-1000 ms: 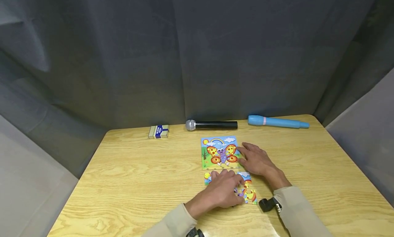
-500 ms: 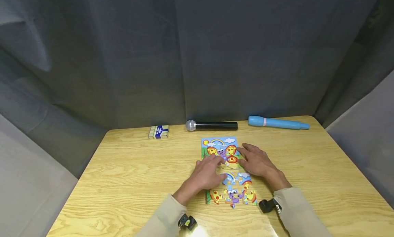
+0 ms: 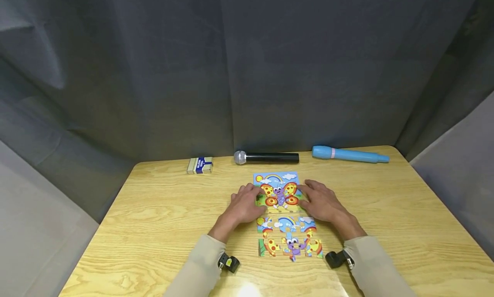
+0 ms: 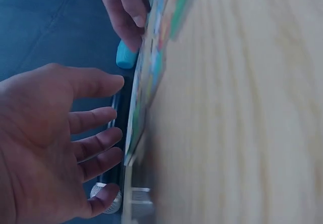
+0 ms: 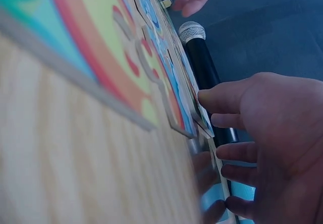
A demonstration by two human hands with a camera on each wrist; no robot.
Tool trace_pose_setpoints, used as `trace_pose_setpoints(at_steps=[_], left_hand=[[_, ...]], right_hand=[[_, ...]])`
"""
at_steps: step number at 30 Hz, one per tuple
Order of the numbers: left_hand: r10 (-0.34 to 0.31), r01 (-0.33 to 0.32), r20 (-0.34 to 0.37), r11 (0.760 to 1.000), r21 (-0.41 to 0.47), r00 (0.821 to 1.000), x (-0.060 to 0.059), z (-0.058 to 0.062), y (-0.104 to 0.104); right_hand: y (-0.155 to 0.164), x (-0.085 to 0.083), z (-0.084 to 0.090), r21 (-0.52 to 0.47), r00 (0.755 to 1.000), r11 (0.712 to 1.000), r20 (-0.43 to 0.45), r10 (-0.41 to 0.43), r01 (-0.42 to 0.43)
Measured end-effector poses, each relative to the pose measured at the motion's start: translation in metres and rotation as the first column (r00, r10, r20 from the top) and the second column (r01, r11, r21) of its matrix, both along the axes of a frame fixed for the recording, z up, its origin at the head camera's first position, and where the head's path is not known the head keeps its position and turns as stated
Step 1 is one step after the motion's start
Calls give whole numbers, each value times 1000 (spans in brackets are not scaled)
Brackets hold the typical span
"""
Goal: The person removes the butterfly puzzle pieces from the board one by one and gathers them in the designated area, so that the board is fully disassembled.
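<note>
A square butterfly picture board (image 3: 281, 194) lies flat on the table. My left hand (image 3: 244, 203) is at its left edge, fingers relaxed and spread. At the right edge my right hand (image 3: 322, 200) rests with loosely bent fingers, and in the right wrist view its thumb meets the board's edge. Neither hand grips anything. Just below the board, several jigsaw pieces lie in two rows with gaps between them, among them a rainbow piece (image 3: 287, 222), a purple butterfly-face piece (image 3: 293, 244) and a yellow wing piece (image 3: 314, 247).
Along the table's back edge lie a striped box with a blue band (image 3: 200, 165), a black microphone with a silver head (image 3: 270, 157) and a blue tube-shaped object (image 3: 349, 154). Dark cloth hangs behind the wooden table (image 3: 162, 228).
My left hand has moved up and left from over the jigsaw pieces, across the board's lower left, to its left edge. The upper-left pieces are uncovered. My right hand has stayed put.
</note>
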State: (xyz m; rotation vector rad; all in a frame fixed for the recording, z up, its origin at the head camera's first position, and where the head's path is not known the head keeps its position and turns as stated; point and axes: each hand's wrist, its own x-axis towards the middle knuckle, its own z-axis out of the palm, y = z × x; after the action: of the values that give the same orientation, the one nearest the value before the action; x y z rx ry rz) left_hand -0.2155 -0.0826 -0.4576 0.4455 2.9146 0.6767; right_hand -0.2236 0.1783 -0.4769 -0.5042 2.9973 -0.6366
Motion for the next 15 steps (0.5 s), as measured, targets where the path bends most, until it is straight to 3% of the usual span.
trace_pose_setpoints(at_steps=[15], left_hand=[[16, -15, 14, 998, -61, 1000, -3, -7, 0]], right_hand=[[-20, 9, 7, 18, 995, 996, -42, 93, -92]])
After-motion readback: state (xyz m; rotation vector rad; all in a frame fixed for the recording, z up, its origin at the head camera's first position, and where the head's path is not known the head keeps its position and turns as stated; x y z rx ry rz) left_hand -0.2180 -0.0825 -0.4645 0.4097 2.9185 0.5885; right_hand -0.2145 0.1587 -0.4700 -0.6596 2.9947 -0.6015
